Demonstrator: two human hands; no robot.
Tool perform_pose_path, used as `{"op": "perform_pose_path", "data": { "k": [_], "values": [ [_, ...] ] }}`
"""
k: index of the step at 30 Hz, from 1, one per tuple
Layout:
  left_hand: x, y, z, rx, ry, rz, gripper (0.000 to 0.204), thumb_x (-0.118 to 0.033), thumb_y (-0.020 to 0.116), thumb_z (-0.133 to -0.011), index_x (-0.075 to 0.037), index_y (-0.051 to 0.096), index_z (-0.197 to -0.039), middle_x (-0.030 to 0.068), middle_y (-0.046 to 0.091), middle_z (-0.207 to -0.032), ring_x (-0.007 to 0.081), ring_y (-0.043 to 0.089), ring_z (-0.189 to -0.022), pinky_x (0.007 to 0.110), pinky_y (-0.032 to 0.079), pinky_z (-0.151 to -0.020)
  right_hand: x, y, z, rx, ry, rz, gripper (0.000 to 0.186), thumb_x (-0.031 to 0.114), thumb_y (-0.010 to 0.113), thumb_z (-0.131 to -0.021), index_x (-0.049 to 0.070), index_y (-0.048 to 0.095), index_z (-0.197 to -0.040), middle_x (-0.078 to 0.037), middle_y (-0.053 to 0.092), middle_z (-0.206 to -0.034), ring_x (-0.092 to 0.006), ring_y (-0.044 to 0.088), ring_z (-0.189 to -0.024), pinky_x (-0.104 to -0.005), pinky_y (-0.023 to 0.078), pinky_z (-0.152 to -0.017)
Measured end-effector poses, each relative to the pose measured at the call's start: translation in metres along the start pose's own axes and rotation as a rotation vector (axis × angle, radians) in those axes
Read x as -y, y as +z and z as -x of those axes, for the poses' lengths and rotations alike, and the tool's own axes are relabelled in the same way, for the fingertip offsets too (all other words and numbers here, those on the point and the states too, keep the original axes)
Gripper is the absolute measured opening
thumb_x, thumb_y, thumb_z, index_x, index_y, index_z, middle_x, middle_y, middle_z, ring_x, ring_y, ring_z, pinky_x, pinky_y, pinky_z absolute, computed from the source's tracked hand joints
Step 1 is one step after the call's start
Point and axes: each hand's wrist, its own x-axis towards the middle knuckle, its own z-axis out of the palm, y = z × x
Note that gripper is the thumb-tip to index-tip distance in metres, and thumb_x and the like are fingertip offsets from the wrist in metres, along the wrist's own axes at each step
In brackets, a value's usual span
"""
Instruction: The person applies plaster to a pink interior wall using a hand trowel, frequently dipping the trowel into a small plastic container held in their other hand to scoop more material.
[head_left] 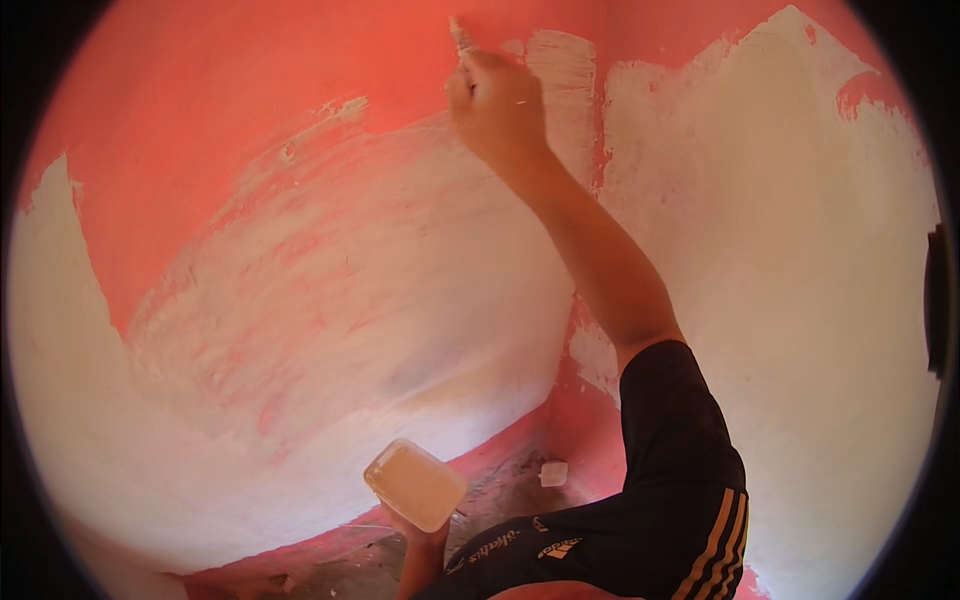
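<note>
Raised high in front of the pink wall [290, 60], my right hand [500, 105] is closed around a putty knife [459, 34]. The knife appears as a narrow, filler-smeared strip, near or against bare pink paint; I cannot tell whether it touches. Low down, my left hand [415, 528] grips a rounded rectangular tub [415, 485] from beneath, its fingers mostly hidden. Cream-coloured filler seems to cover the tub's face. A broad, streaky coat of whitish filler [330, 290] spreads over the wall below my right hand, with pink showing through in places.
The adjoining right wall [790, 250] carries a whitish coat with a ragged upper edge, and a pink strip runs down the corner. A small white square object [553, 473] lies on the dirty floor [350, 565] by the corner. Something dark [937, 300] stands at the far right edge.
</note>
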Motion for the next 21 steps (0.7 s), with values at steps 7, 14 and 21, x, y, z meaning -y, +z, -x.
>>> {"op": "perform_pose_path", "data": {
  "k": [7,14,21],
  "values": [
    [0.006,0.016,0.014,-0.032,-0.097,0.249,0.045,-0.034,0.058,-0.102,-0.014,0.046,-0.14,0.0046,0.058,-0.125,0.0223,0.062,-0.11,0.044,0.056,-0.09,-0.187,-0.103,-0.025,-0.227,0.272,0.151,0.035,0.03,0.053,-0.097,0.003,0.065,-0.078,-0.02,0.059,-0.064,-0.0366,0.058,-0.057,-0.0442,0.046,-0.058],
    [0.003,0.018,0.016,-0.085,-0.095,0.111,0.054,-0.055,0.04,-0.103,-0.014,0.052,-0.137,0.0033,0.061,-0.127,0.0239,0.062,-0.114,0.043,0.053,-0.094,-0.103,0.003,-0.007,-0.044,0.002,0.142,0.03,0.016,0.064,-0.085,0.009,0.069,-0.114,-0.018,0.071,-0.095,-0.0375,0.067,-0.085,-0.048,0.055,-0.075],
    [0.028,0.037,0.01,0.019,0.007,-0.016,0.052,-0.053,0.041,-0.104,-0.015,0.053,-0.136,0.0035,0.062,-0.126,0.024,0.062,-0.113,0.043,0.054,-0.093,-0.031,-0.037,0.0,-0.052,-0.078,-0.274,0.017,0.015,0.062,-0.09,0.001,0.071,-0.095,-0.018,0.066,-0.074,-0.0345,0.066,-0.065,-0.0433,0.052,-0.062]
  ]
}}
